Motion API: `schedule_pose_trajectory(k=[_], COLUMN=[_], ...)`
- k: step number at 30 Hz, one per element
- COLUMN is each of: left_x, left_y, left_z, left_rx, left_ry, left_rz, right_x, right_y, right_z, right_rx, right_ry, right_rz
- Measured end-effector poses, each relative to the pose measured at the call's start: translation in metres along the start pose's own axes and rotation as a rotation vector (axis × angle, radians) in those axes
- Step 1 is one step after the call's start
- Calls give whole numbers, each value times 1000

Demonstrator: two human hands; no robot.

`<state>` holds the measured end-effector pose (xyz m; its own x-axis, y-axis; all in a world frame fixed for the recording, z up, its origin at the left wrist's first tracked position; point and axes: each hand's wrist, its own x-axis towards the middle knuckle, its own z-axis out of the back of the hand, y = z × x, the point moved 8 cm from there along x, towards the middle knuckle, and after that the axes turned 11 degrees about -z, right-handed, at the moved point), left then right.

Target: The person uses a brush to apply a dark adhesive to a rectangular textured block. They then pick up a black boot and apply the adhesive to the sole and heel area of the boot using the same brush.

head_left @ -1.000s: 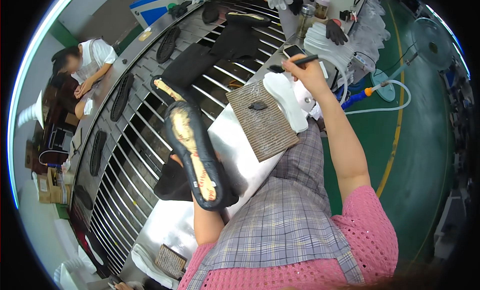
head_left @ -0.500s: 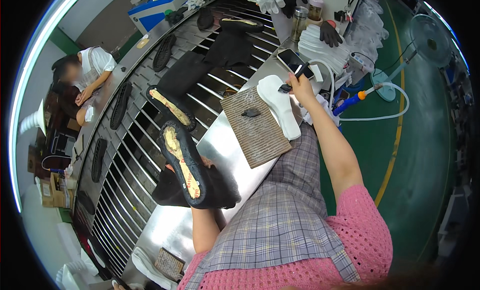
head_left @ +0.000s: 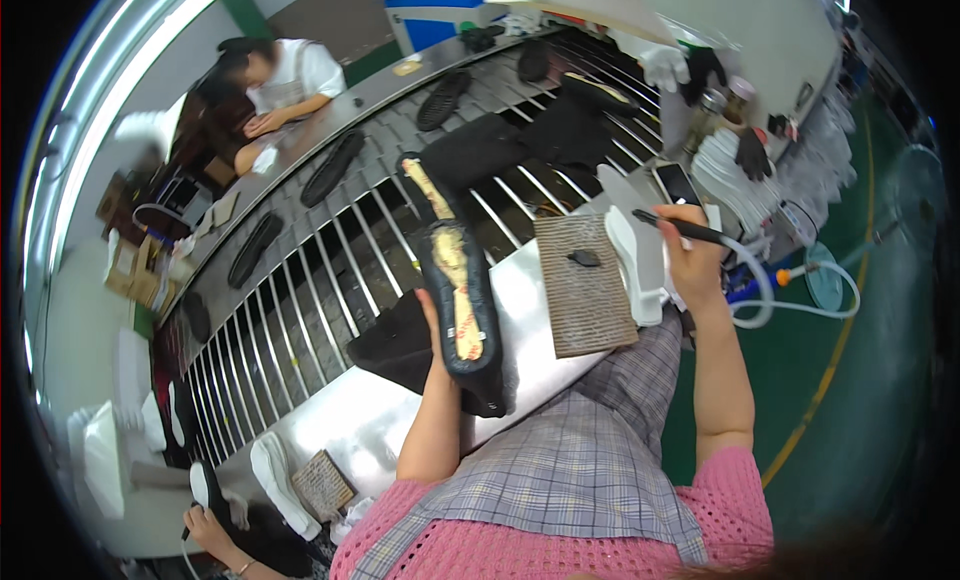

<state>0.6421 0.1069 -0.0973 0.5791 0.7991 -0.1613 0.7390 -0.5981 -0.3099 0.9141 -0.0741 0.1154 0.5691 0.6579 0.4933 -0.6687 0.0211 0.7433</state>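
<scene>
My left hand (head_left: 434, 330) is closed round the side of a black boot (head_left: 487, 330), held bottom up. Its underside shows a long cream strip with red print, framed by a dark rim; the soft black shaft hangs below. In my right hand (head_left: 695, 265) is a black-handled brush (head_left: 690, 228) with a white hose (head_left: 750, 265) joined to its end. The brush tip points left, over a white shoe sole (head_left: 622, 255). Left of the sole lies a brown corrugated pad (head_left: 580, 315) bearing a small black lump (head_left: 583, 259).
A rack of metal bars (head_left: 325, 280) carries black outsoles (head_left: 333, 168) and boots. A phone (head_left: 677, 184) lies behind the white sole. Stacked white soles and a dark glove (head_left: 752, 155) are at right. One co-worker (head_left: 290, 85) sits across; another's hand (head_left: 210, 530) works at lower left.
The view has swung, so the scene sits farther right. The boot stands straighter, and my left hand now shows beside it. The brush has tilted flatter, its tip now toward the left.
</scene>
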Motion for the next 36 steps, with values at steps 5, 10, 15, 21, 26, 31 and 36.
schedule_pose_trajectory(k=[5,10,15,21,26,31,36], left_x=[0,7,1,-9,-12,-14,-22], left_y=[2,5,12,23,31,33,35], left_z=[-54,-87,-110,-97,-85,-80,-86], left_rx=[178,332,412,496,625,732,839], left_ry=[234,272,328,394,330,353,410], left_rz=[11,-102,-104,-27,32,49,66], right_x=[1,-3,-3,16,17,23,53], right_y=[93,119,126,108,90,86,81], right_z=[32,23,-38,-78,-87,-83,-82], right_rx=[604,1054,1000,700,745,621,521], right_ry=[-13,62,392,403,335,162,24], right_rz=[125,-34,-155,-249,-395,-352,-181])
